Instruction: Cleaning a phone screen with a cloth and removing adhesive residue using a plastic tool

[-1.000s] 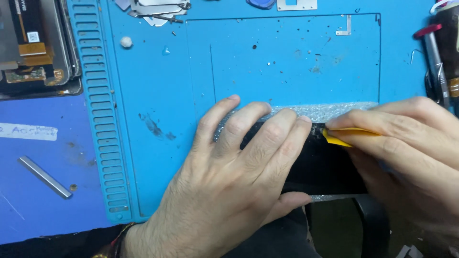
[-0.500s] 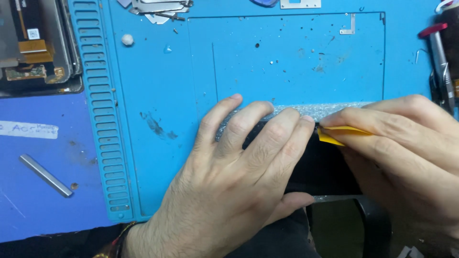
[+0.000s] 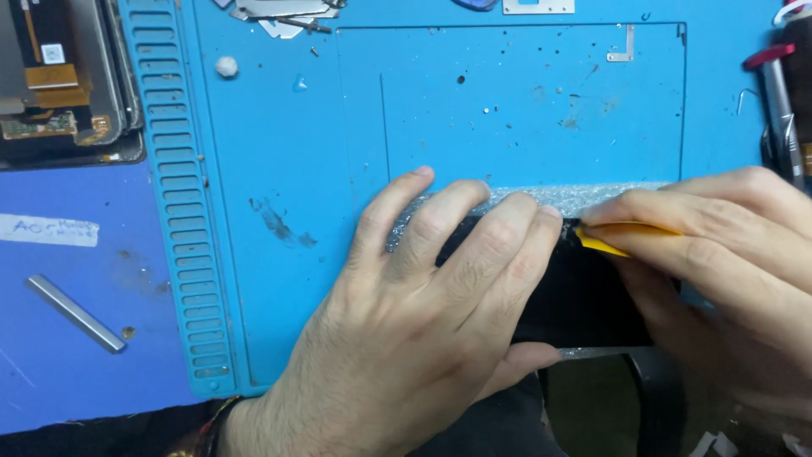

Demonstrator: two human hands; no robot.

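My left hand (image 3: 414,330) lies flat with spread fingers on a black flat device (image 3: 584,296), pressing it against the blue work mat (image 3: 279,152). A strip of clear bubble wrap (image 3: 575,197) shows under the device's far edge. My right hand (image 3: 727,271) pinches a thin yellow pry pick (image 3: 613,239), its tip set against the device's upper edge right beside my left fingertips. Most of the device is covered by both hands.
Opened phone bodies (image 3: 59,76) sit stacked at the top left. A small metal bar (image 3: 74,313) and a white label (image 3: 46,230) lie on the purple surface at left. Metal scraps (image 3: 279,13) rest at the mat's top. Red-handled tools (image 3: 778,101) stand at the right edge.
Both hands keep their hold; the view has shifted slightly, and the pick sits at nearly the same spot on the device's edge.
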